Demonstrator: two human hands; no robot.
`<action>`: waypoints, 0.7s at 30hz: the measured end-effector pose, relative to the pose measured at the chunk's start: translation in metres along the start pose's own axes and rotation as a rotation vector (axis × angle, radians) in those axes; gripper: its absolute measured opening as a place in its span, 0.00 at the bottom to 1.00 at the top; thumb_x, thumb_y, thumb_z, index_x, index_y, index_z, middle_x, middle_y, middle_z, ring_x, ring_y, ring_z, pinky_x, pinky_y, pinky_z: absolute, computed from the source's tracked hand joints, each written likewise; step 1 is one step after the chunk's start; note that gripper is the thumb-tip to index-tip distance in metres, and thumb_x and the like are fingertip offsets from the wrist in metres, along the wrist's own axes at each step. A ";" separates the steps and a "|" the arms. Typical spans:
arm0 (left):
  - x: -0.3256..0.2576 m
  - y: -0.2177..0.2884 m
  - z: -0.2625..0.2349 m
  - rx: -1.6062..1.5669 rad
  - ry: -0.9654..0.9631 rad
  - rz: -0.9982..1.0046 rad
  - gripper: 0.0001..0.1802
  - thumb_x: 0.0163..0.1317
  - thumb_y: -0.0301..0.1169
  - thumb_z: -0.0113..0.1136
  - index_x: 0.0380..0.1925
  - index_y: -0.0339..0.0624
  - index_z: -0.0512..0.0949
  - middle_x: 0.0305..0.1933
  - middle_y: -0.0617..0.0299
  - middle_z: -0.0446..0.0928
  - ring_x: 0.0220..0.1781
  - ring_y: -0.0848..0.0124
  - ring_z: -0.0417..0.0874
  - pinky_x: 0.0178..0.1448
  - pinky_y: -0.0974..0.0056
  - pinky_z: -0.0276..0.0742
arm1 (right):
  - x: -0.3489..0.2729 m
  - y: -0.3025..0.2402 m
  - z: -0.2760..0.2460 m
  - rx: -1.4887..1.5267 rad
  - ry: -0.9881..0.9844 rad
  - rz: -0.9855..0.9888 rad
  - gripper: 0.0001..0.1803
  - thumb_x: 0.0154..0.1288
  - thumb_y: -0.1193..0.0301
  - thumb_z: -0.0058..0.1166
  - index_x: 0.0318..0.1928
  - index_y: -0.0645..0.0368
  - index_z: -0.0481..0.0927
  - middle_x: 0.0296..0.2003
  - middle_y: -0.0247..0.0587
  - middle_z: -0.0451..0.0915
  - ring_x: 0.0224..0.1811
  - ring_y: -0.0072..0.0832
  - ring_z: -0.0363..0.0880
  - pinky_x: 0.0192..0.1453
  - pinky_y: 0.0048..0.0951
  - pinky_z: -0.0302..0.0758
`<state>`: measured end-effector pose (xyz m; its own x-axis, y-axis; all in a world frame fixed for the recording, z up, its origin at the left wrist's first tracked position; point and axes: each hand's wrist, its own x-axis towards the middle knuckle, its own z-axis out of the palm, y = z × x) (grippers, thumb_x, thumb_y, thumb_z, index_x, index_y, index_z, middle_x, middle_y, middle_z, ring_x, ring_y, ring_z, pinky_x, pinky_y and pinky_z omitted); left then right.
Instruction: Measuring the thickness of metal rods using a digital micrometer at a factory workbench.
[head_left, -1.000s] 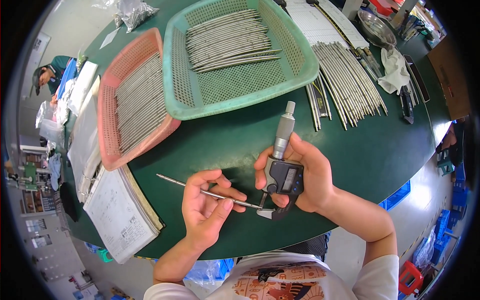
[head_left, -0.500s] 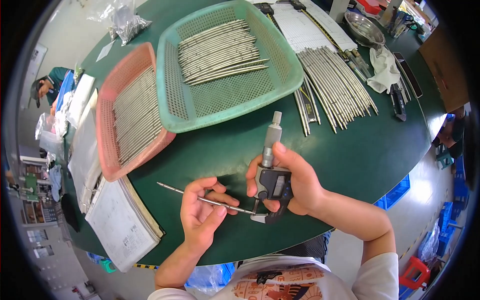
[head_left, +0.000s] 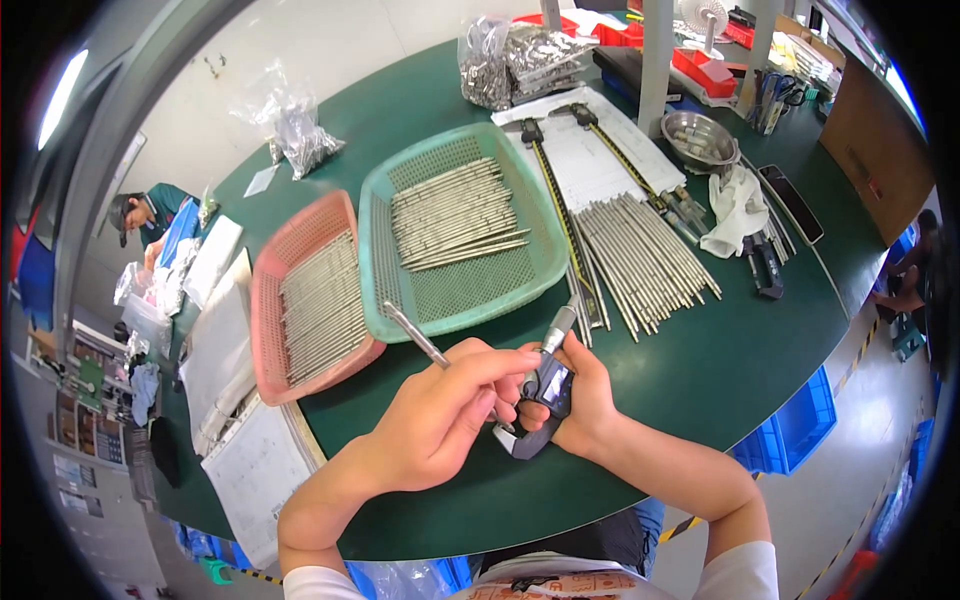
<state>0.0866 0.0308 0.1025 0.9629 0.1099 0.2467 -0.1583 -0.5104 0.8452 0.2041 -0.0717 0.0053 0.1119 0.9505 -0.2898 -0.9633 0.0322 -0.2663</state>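
My right hand (head_left: 587, 405) is closed around a digital outside micrometer (head_left: 522, 444), its small screen facing up and its silver thimble (head_left: 561, 326) pointing away from me. Crossing toward it, my left hand (head_left: 430, 415) holds a slim metal rod (head_left: 418, 335) tucked between its fingers. The left fingertips reach the micrometer near the base of its thimble. One end of the rod sticks out toward the baskets; its other end shows by the micrometer's jaws, though the fingers hide whether it sits between them.
A green mesh basket (head_left: 552, 285) and a pink one (head_left: 262, 325) hold many rods. Right of them lies a row of rods (head_left: 640, 265), with calipers (head_left: 548, 175), a metal bowl (head_left: 700, 140), a white glove (head_left: 736, 212) and a phone (head_left: 792, 203). An open binder (head_left: 255, 470) lies left.
The view has tipped up. My left hand has moved over to the micrometer, turning palm down, and the rod now slants more away from me. My right hand keeps hold of the micrometer.
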 end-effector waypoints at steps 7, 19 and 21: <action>0.026 -0.006 -0.037 0.201 0.477 0.108 0.26 0.57 0.20 0.39 0.57 0.42 0.52 0.35 0.56 0.69 0.23 0.71 0.71 0.30 0.71 0.70 | 0.002 -0.001 0.003 0.001 -0.003 0.005 0.30 0.61 0.47 0.21 0.36 0.61 0.69 0.26 0.45 0.74 0.12 0.30 0.65 0.19 0.29 0.64; 0.089 -0.121 -0.049 1.048 -0.129 -0.131 0.15 0.42 0.29 0.59 0.33 0.42 0.71 0.35 0.57 0.70 0.39 0.60 0.73 0.41 0.61 0.71 | 0.003 0.005 0.002 -0.138 -0.002 0.006 0.31 0.61 0.47 0.23 0.37 0.64 0.68 0.25 0.46 0.73 0.12 0.29 0.64 0.20 0.27 0.64; 0.093 -0.125 -0.046 1.106 -0.107 -0.130 0.14 0.42 0.30 0.59 0.32 0.41 0.71 0.36 0.57 0.70 0.40 0.61 0.73 0.41 0.61 0.71 | 0.003 0.005 0.000 -0.174 -0.013 0.014 0.31 0.58 0.44 0.26 0.36 0.62 0.68 0.26 0.45 0.72 0.13 0.30 0.64 0.20 0.30 0.63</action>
<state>0.1862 0.1441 0.0414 0.9801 0.1714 0.1002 0.1760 -0.9836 -0.0385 0.1991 -0.0690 0.0031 0.0944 0.9543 -0.2834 -0.9079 -0.0343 -0.4178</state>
